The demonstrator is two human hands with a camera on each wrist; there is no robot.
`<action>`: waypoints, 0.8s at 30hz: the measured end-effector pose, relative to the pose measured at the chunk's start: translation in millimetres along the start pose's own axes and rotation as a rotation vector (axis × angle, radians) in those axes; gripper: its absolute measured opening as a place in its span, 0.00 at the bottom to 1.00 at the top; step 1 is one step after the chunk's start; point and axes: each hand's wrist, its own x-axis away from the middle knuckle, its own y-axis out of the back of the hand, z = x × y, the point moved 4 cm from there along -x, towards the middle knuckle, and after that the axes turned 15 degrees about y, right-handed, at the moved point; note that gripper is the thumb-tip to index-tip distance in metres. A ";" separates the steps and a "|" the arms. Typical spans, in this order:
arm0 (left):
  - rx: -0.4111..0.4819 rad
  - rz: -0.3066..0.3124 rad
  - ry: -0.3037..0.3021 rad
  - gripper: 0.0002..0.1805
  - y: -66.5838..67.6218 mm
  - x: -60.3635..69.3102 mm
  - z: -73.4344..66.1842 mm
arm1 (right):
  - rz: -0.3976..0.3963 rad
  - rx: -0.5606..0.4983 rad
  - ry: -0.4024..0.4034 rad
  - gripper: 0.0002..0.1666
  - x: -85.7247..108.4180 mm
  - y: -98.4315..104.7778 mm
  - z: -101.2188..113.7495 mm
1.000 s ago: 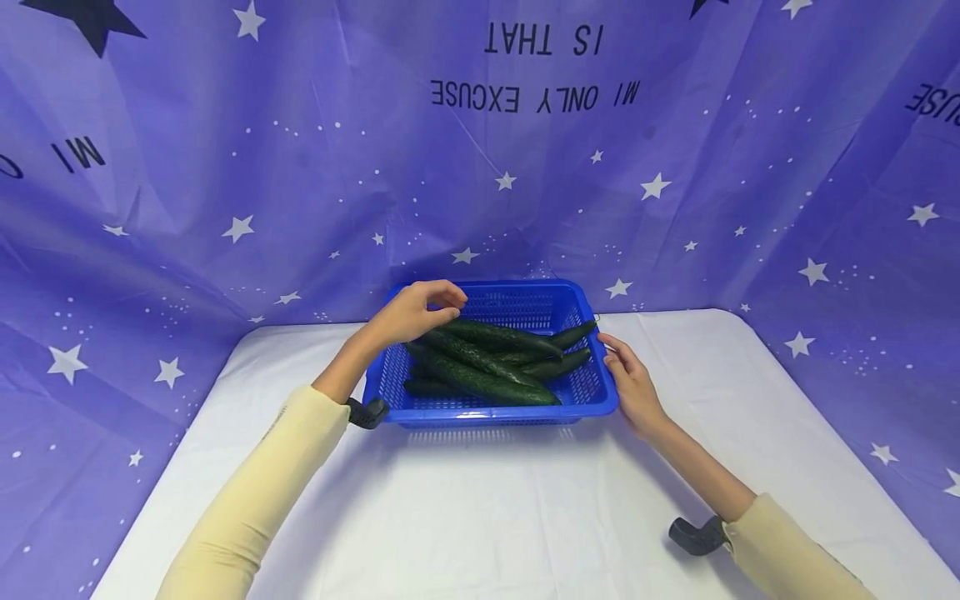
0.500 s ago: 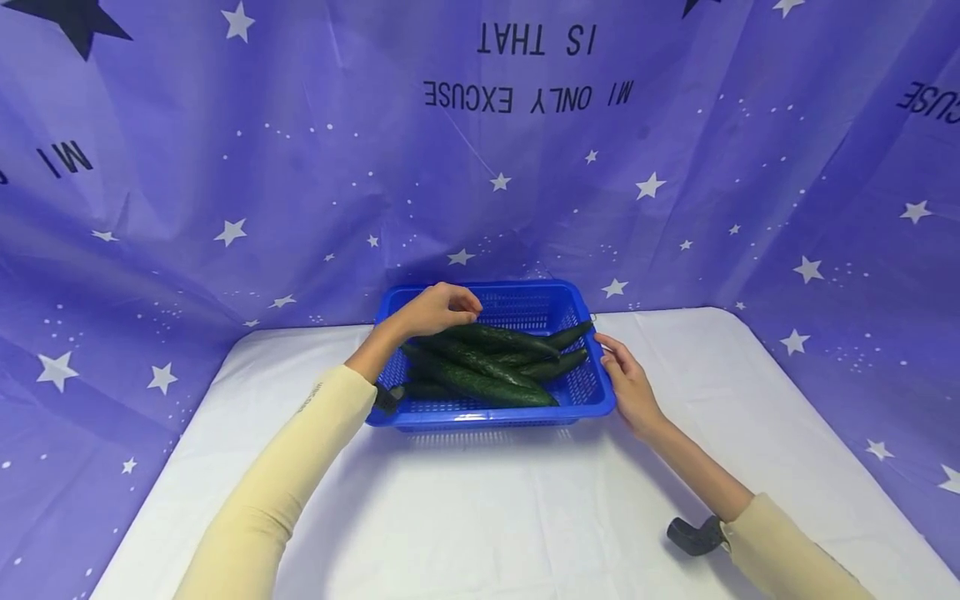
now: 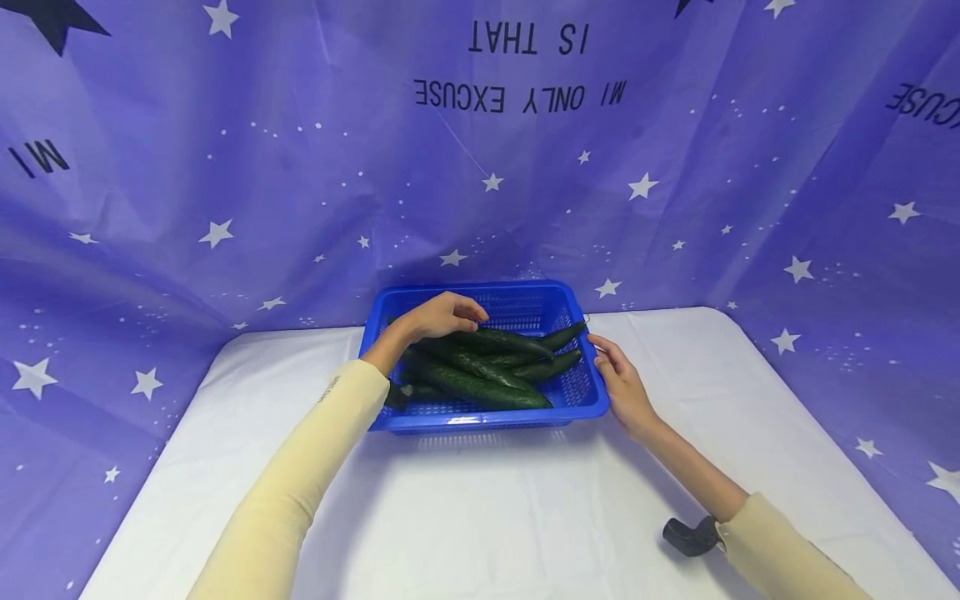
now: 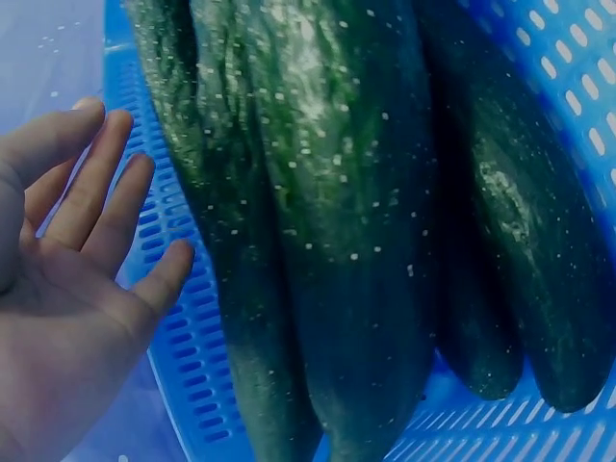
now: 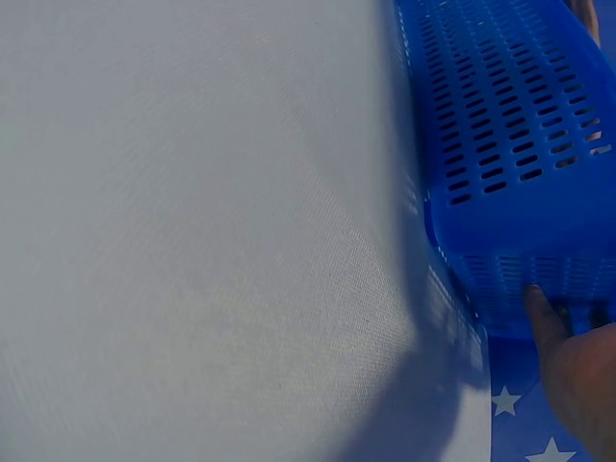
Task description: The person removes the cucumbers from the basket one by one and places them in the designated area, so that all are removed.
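Several dark green cucumbers (image 3: 480, 387) lie piled in a blue perforated plastic basket (image 3: 480, 418) at the back of the table. My left hand (image 3: 442, 317) hovers over the left part of the pile, its fingers loosely bent around nothing. In the left wrist view, the left hand (image 4: 87, 279) is apart from the large cucumber (image 4: 337, 192), with the fingers spread. My right hand (image 3: 628, 396) touches the outside of the basket's right end with extended fingers. In the right wrist view, one digit of the right hand (image 5: 582, 385) rests against the perforated wall.
A white cloth (image 3: 495, 517) covers the table. Behind the basket hangs a purple curtain (image 3: 300, 192) with stars and lettering. Black wrist-worn pieces show below both sleeves, the right one (image 3: 690, 537) above the cloth, the left one (image 3: 397, 396) over the basket's left end.
My left hand has moved right and slightly toward me over the cucumbers. The whole scene has shifted slightly left in view. My right hand stays at the basket's right end.
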 end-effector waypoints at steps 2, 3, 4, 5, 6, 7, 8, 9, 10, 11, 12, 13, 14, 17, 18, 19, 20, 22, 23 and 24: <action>-0.022 0.009 0.008 0.16 -1.4 -1.8 1.3 | 0.004 0.005 0.000 0.27 0.8 -0.1 -0.1; -0.035 0.012 0.010 0.16 -2.0 -2.4 1.4 | 0.005 0.007 0.001 0.27 0.9 0.1 -0.5; -0.047 0.017 0.007 0.17 -2.6 -3.5 1.5 | 0.008 0.011 0.002 0.27 1.1 0.4 -0.7; -0.059 0.019 0.004 0.17 -3.3 -4.8 1.9 | 0.010 0.014 0.004 0.28 1.3 0.5 -0.6; -0.069 0.024 -0.001 0.18 -4.1 -6.1 2.1 | 0.012 0.014 0.005 0.28 1.3 0.6 -0.5; -0.078 0.027 -0.003 0.18 -4.8 -7.2 2.7 | 0.013 0.016 0.007 0.28 1.2 0.6 -0.3; -0.085 0.033 -0.004 0.19 -5.6 -8.2 3.2 | 0.015 0.014 0.008 0.28 0.9 0.4 -0.2; -0.092 0.038 -0.005 0.20 -6.2 -9.2 3.9 | 0.017 0.013 0.008 0.28 0.8 0.2 0.0; -0.099 0.044 -0.001 0.20 -6.8 -10.1 4.6 | 0.019 0.013 0.008 0.28 0.8 -0.1 0.6; -0.104 0.051 0.004 0.21 -7.4 -11.0 5.5 | 0.020 0.013 0.008 0.28 0.7 -0.1 0.8; -0.112 0.056 0.008 0.21 -7.7 -11.8 6.2 | 0.019 0.012 0.008 0.28 0.6 -0.2 0.9; -0.118 0.061 0.014 0.22 -8.0 -12.5 7.0 | 0.020 0.012 0.009 0.28 0.5 -0.3 1.1; -0.124 0.065 0.022 0.22 -8.1 -13.2 8.0 | 0.021 0.011 0.009 0.28 0.5 -0.3 1.1; -0.134 0.080 0.040 0.22 -7.8 -15.1 11.6 | 0.021 0.014 0.013 0.28 0.0 -0.5 0.6; -0.141 0.084 0.040 0.23 -7.5 -15.7 12.8 | 0.022 0.014 0.014 0.28 -0.1 -0.5 0.4; -0.146 0.090 0.042 0.23 -7.0 -16.1 14.0 | 0.023 0.014 0.015 0.28 -0.2 -0.7 0.1; -0.150 0.095 0.043 0.23 -6.6 -16.6 15.2 | 0.023 0.012 0.014 0.28 -0.4 -0.7 -0.3; -0.163 0.110 0.036 0.24 -5.8 -17.5 16.7 | 0.023 0.010 0.011 0.28 -0.2 -0.5 -0.9; -0.170 0.118 0.033 0.24 -5.6 -17.8 17.0 | 0.021 0.009 0.010 0.28 0.1 -0.2 -1.0; -0.176 0.126 0.029 0.24 -5.5 -18.1 17.1 | 0.019 0.007 0.009 0.27 0.6 0.1 -1.0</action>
